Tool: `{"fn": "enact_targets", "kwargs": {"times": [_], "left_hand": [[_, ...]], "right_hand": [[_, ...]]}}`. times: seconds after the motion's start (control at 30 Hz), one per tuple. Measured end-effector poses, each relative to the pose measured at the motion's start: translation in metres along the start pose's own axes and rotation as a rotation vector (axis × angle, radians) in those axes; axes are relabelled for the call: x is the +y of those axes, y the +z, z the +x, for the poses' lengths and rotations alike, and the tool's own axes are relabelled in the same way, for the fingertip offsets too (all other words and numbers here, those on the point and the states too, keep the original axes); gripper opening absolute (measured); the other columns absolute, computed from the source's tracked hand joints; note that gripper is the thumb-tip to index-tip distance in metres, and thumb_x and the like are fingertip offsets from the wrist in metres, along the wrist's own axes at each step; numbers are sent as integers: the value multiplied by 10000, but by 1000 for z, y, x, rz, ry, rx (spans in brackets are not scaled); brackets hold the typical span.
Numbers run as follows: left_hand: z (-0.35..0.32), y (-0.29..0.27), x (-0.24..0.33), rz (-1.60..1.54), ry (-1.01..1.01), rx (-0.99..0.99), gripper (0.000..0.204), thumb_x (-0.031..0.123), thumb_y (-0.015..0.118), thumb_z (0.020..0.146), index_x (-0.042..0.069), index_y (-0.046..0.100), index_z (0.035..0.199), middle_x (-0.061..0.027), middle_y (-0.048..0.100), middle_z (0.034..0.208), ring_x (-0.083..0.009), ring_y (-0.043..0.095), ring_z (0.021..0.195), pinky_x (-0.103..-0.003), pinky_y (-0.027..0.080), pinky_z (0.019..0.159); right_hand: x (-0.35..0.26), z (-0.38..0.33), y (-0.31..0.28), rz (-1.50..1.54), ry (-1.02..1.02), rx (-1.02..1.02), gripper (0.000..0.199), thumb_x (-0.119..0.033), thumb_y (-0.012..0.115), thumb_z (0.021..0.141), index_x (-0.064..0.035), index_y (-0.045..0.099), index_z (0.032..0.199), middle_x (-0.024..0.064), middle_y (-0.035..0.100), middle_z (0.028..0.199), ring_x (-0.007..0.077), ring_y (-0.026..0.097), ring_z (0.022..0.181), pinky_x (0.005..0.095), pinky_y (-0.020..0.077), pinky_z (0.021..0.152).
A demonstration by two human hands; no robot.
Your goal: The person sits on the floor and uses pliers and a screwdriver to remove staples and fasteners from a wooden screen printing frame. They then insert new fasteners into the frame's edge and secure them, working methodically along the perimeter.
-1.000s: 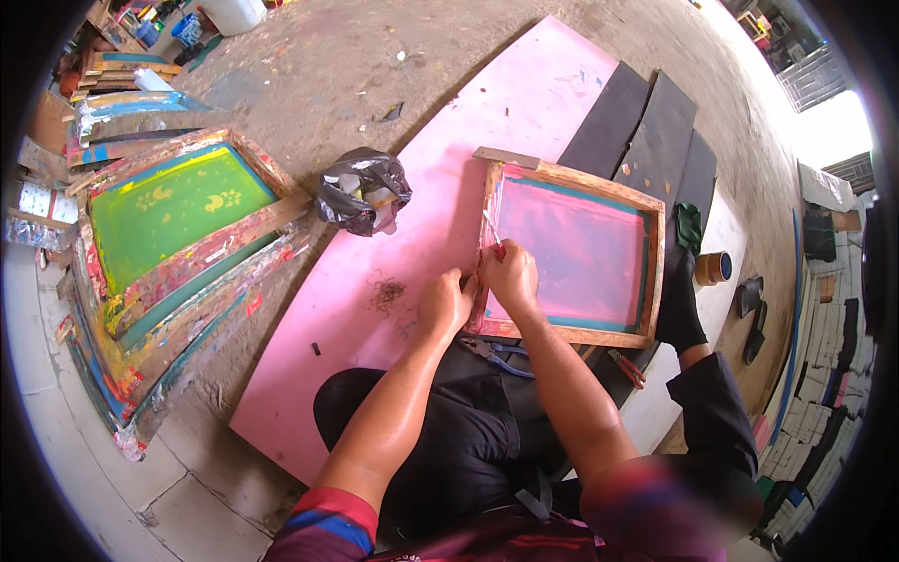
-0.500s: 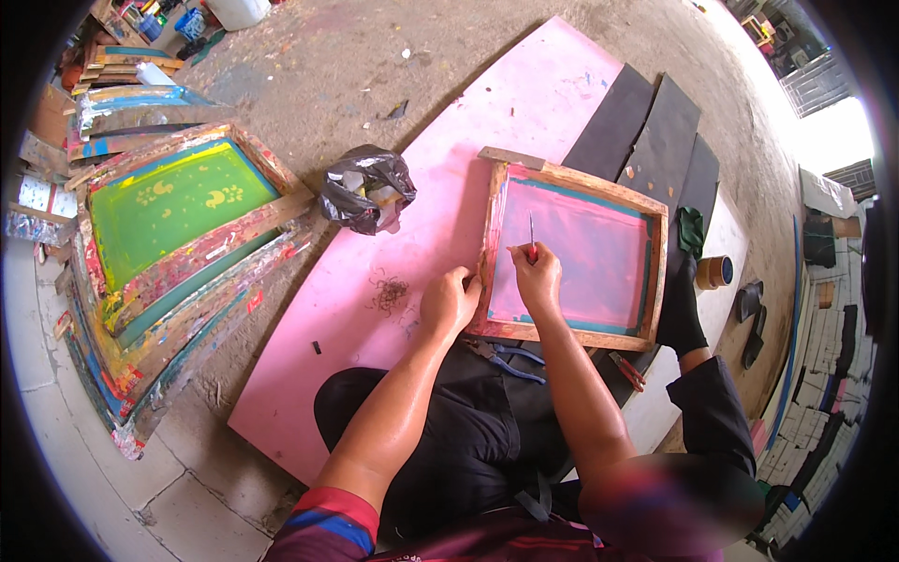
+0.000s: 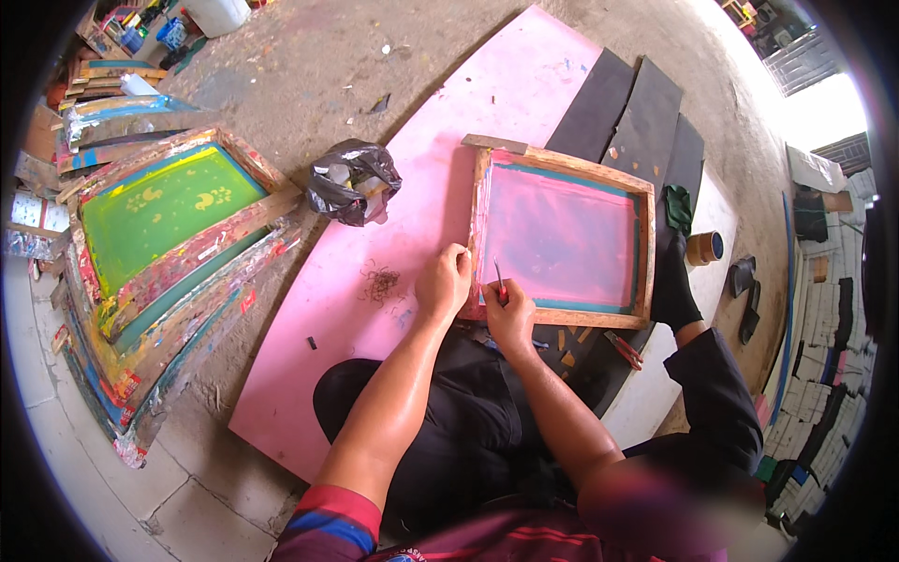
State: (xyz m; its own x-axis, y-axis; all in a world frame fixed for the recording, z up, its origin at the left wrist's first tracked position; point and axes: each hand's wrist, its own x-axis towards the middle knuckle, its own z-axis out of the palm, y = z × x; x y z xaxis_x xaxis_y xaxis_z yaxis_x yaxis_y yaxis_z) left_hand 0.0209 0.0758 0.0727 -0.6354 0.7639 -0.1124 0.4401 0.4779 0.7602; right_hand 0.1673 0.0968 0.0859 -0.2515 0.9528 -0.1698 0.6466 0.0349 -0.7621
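While our left hand (image 3: 442, 284) presses flat on the wooden screen frame (image 3: 564, 239), our right hand (image 3: 510, 318) pinches a thin tool (image 3: 499, 278).

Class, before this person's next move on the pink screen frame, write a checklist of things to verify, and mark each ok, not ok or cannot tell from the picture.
1. Left hand steadies the wooden screen frame at its near left corner: ok.
2. Right hand has a grip on the thin tool, tip pointing up over the frame's left edge: ok.
3. Frame lies flat on the pink board: ok.
4. Tool tip touching the mesh: cannot tell.
5. Red-handled pliers lie near the right hand: ok.
6. Curled debris pile lies apart from the frame: ok.
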Motion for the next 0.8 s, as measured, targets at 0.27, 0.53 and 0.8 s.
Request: {"fn": "enact_targets", "kwargs": {"times": [0.27, 0.53, 0.8], "left_hand": [[2, 0, -14, -14, 111, 42, 138, 200, 698, 1001, 77, 752, 1031, -172, 776, 966, -405, 741, 902, -493, 571, 795], [15, 17, -48, -440, -147, -98, 206, 183, 706, 1013, -21, 730, 1009, -165, 786, 865, -271, 779, 833, -423, 586, 761], [-4, -19, -1, -36, -20, -175, 409, 412, 761, 991, 12, 699, 935, -148, 753, 812, -295, 741, 712, -431, 552, 630]], "right_hand": [[6, -1, 9, -41, 4, 62, 263, -292, 752, 972, -31, 735, 996, 223, 720, 824, 443, 720, 815, 501, 546, 737], [2, -1, 12, -9, -51, 96, 229, -254, 783, 963, -30, 739, 945, 156, 646, 691, 299, 631, 633, 429, 505, 637], [12, 3, 3, 87, 59, 56, 266, -297, 803, 953, -34, 769, 968, 180, 699, 723, 338, 700, 662, 445, 535, 662]]}}
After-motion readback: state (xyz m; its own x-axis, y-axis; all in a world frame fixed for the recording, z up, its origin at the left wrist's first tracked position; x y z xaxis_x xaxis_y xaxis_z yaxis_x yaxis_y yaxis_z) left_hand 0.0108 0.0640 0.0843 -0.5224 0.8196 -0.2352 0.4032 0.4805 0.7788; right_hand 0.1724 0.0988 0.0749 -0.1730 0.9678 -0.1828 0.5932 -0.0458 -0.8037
